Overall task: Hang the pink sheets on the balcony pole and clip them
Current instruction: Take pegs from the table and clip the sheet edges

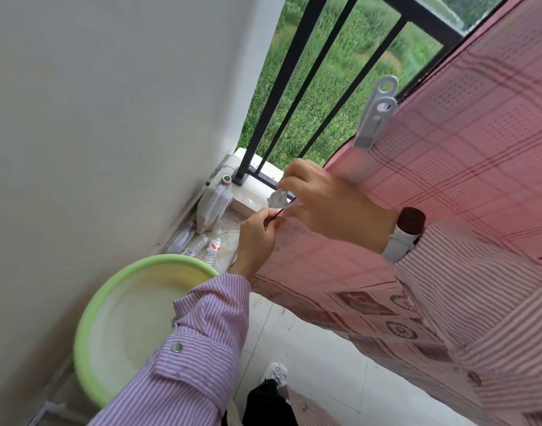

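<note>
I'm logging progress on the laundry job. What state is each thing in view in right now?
Pink checked sheet: hung up, draped, edge held by both hands.
Large grey plastic clip: clamped on the sheet's upper edge.
Small grey clip: held in the right hand, not yet on the sheet.
Left hand: pinches the sheet's edge.
Green plastic basin: upright, empty.
Brown-liquid plastic jug: upright, uncapped.

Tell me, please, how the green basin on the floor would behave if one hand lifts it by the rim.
The green basin looks like thin plastic and appears empty, so it is probably light for its size. It is wide and shallow, so held by one side of the rim it would likely tilt and may flex a little. Its smooth, glossy surface could be slippery if wet.
</note>
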`<state>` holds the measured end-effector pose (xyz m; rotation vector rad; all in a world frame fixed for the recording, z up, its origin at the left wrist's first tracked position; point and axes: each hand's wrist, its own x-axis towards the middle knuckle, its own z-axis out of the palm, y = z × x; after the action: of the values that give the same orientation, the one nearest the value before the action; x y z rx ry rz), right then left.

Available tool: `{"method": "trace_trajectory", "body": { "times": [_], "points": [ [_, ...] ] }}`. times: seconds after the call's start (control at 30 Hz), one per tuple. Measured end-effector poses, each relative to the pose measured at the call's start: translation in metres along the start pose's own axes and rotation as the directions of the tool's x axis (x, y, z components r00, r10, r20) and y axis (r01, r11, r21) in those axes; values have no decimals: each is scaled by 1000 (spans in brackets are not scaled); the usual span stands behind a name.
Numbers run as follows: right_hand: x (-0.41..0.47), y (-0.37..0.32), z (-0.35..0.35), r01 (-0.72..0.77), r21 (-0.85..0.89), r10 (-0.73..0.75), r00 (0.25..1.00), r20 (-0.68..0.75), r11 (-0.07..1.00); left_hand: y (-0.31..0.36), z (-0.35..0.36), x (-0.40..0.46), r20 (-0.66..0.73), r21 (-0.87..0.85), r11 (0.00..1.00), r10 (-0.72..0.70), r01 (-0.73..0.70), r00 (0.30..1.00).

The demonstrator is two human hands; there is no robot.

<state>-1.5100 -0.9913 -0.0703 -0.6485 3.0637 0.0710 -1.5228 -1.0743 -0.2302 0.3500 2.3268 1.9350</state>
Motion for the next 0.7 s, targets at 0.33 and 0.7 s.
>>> {"method": "trace_trajectory", "body": {
  "times": [0.33, 0.7],
  "points": [
    [19, 0, -5, -67, -69, 79, 980, 182, 995, 6, 0, -5, -45, -65, 994, -91, 88, 995],
    [14, -1, 12, 6, -359, 67, 980, 189, 933, 10, -2, -7, -26, -72, 990, -122, 120, 992]
  ]
}}
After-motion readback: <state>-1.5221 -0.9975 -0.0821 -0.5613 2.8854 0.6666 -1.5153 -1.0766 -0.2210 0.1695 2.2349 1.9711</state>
